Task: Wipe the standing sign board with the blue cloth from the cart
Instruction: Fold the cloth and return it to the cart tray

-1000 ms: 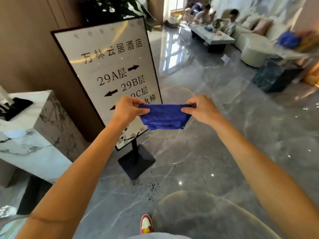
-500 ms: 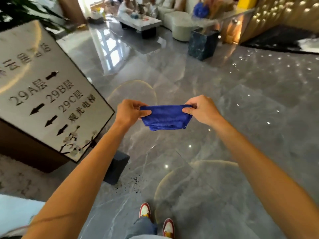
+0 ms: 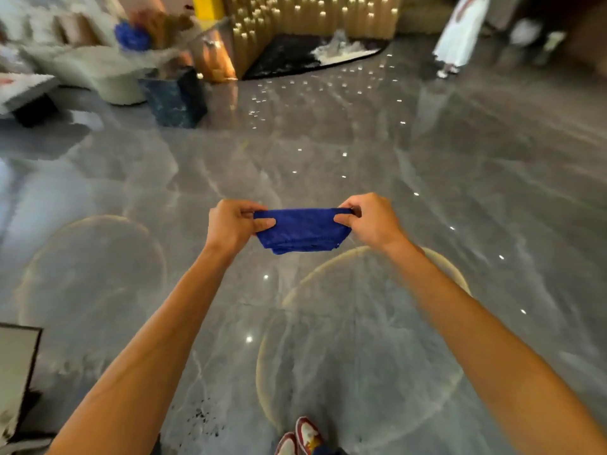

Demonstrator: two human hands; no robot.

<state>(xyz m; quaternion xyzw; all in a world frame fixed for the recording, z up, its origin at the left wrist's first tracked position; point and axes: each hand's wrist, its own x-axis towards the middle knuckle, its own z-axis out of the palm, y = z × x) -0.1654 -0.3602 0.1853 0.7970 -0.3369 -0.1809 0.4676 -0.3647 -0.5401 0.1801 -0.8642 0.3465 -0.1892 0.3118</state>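
A folded blue cloth (image 3: 300, 229) is stretched between both hands at chest height over the grey marble floor. My left hand (image 3: 231, 224) pinches its left end and my right hand (image 3: 369, 220) pinches its right end. Only a corner of the standing sign board (image 3: 16, 366) shows, at the lower left edge of the view, well left of my left arm. No cart is in view.
Glossy grey marble floor (image 3: 361, 152) spreads ahead. A dark stone block (image 3: 175, 98) and pale sofas (image 3: 88, 72) stand at the back left. A gold lit wall (image 3: 312, 14) is at the back, with a person in white (image 3: 458, 34) at the back right. My shoes (image 3: 302, 436) show below.
The view has swung right, away from the sign board, which slid from the centre-left to the lower left edge. Both hands still hold the cloth stretched between them.
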